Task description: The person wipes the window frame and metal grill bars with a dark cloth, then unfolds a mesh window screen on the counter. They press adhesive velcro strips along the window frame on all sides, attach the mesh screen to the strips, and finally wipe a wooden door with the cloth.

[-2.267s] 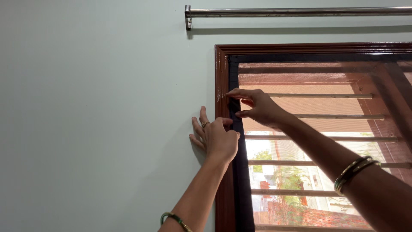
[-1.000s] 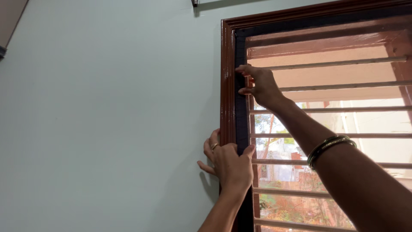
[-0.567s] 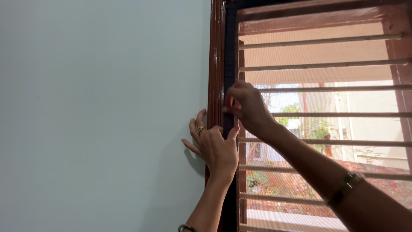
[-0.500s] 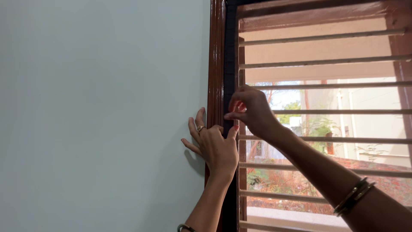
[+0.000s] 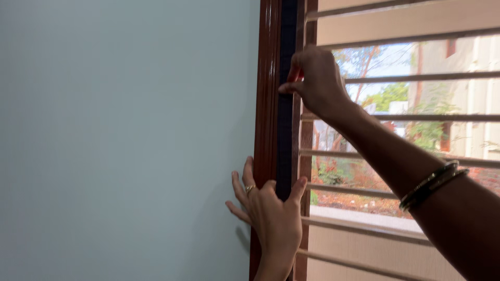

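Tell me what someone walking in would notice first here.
Two bare hands working on a dark strip that runs down the inner edge of a glossy brown window frame. The right hand pinches the strip higher up, and the left hand presses flat against the frame lower down, a ring on one finger. To the right, horizontal window bars cross a bright view of trees and buildings; to the left is a plain pale green wall.

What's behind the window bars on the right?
Behind the horizontal bars show green trees, a pale building and reddish ground. The right hand and forearm cover part of it; fine detail is blurred.
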`<state>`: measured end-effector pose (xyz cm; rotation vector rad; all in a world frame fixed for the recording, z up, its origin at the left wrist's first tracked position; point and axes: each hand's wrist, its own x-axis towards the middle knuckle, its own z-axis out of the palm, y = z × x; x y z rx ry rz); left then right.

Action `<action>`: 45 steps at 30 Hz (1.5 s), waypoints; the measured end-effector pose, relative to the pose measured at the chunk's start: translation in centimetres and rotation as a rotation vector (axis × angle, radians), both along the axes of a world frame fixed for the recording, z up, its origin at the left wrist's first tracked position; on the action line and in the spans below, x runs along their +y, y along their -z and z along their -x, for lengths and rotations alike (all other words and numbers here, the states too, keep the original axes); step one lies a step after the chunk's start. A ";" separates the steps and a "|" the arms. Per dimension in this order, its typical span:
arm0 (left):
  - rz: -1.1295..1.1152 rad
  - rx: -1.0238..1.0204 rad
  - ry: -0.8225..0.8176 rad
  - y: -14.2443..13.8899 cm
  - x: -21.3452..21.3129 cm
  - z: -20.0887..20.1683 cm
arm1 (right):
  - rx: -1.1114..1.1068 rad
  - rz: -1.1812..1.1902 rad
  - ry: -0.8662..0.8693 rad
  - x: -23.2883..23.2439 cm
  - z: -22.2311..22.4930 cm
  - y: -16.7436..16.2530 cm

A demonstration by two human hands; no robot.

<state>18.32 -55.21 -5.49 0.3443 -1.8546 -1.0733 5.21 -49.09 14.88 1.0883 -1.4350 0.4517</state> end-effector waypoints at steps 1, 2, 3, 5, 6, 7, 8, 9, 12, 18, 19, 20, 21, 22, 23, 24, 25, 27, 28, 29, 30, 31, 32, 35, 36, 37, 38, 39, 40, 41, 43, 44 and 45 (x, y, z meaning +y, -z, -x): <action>-0.017 0.002 -0.018 1.1 0.0 -0.1 | 0.002 -0.002 0.025 -0.1 0.1 0.0; -0.031 0.006 -0.035 2.0 -0.1 0.0 | 0.019 0.008 0.031 -0.3 0.3 0.1; -0.039 0.014 -0.052 2.8 -0.2 0.0 | 0.040 0.025 0.037 -0.4 0.5 0.1; -0.046 -0.036 -0.079 4.4 -0.6 0.2 | 0.049 0.057 0.029 -0.6 0.6 0.0; -0.053 -0.069 -0.091 5.3 -0.6 0.3 | 0.026 0.070 0.018 -0.6 0.5 -0.1; -0.029 -0.033 -0.122 6.0 -0.6 0.6 | 0.001 0.089 0.013 -0.6 0.2 0.0; -0.006 0.005 -0.149 6.5 -0.5 1.0 | 0.053 0.110 0.025 -0.5 -0.2 0.3; 0.013 0.041 -0.176 7.0 -0.5 1.3 | 0.102 0.128 0.038 -0.3 -0.9 0.7; 0.033 0.174 -0.197 8.0 -0.3 2.2 | 0.200 0.134 0.147 0.3 -3.5 3.6; 0.014 0.183 -0.138 8.1 -0.3 2.1 | -0.266 -0.120 0.217 1.8 -5.9 14.5; 0.013 0.204 -0.136 8.1 -0.2 1.9 | -0.228 -0.106 0.189 2.0 -5.7 15.4; 0.011 0.222 -0.134 8.2 -0.1 1.8 | -0.195 -0.094 0.163 2.1 -5.4 16.2; 0.008 0.240 -0.133 8.4 0.1 1.7 | -0.190 -0.083 0.163 2.2 -5.1 16.6; 0.012 0.265 -0.114 8.9 0.3 1.6 | -0.189 -0.071 0.162 2.3 -4.7 16.8; 0.013 0.283 -0.096 9.5 0.6 1.5 | -0.195 -0.064 0.162 2.4 -4.4 16.9; 0.015 0.299 -0.078 10.4 0.7 1.4 | -0.210 -0.074 0.160 2.5 -4.2 16.8; -0.008 0.248 -0.043 11.4 0.9 1.2 | -0.222 -0.081 0.157 2.6 -4.0 16.7; -0.052 0.150 0.027 13.4 1.2 0.9 | -0.209 -0.082 0.150 2.9 -3.8 16.6; -0.040 0.137 0.024 14.3 1.4 0.9 | -0.188 -0.080 0.148 3.0 -3.7 16.7; -0.030 0.120 0.020 15.2 1.5 0.8 | -0.172 -0.082 0.145 3.2 -3.6 16.8; -0.021 0.103 0.015 16.1 1.8 0.7 | -0.163 -0.079 0.166 3.3 -3.5 17.0; -0.009 0.096 0.003 17.0 1.9 0.5 | -0.149 -0.074 0.184 3.4 -3.4 17.3; 0.004 0.093 -0.010 17.9 1.6 0.4 | -0.130 -0.068 0.201 3.5 -3.2 17.6; -0.027 0.035 0.007 20.5 1.1 0.1 | 0.020 -0.037 0.213 3.7 -2.8 18.6; -0.052 0.003 0.023 21.3 0.9 0.2 | 0.035 -0.032 0.199 3.8 -2.7 18.8; -0.026 0.040 -0.005 21.9 0.8 0.4 | 0.045 -0.032 0.184 3.8 -2.7 19.0; 0.000 0.080 -0.033 22.3 0.8 0.9 | 0.056 -0.030 0.170 3.8 -2.8 19.0; 0.029 0.123 -0.060 22.4 0.8 1.3 | 0.058 -0.044 0.142 3.8 -3.0 19.0; 0.036 0.141 -0.076 22.7 0.8 1.6 | 0.057 -0.058 0.116 3.7 -3.3 19.1; 0.042 0.162 -0.091 22.8 1.0 1.9 | 0.058 -0.072 0.091 3.7 -3.9 19.3; 0.050 0.197 -0.109 22.8 1.2 2.1 | 0.127 -0.016 0.229 3.4 -5.2 20.0; 0.047 0.194 -0.110 22.8 1.3 2.0 | 0.155 0.009 0.301 3.1 -6.0 20.9; 0.046 0.194 -0.111 22.8 1.3 1.8 | 0.146 -0.029 0.322 2.9 -6.8 22.2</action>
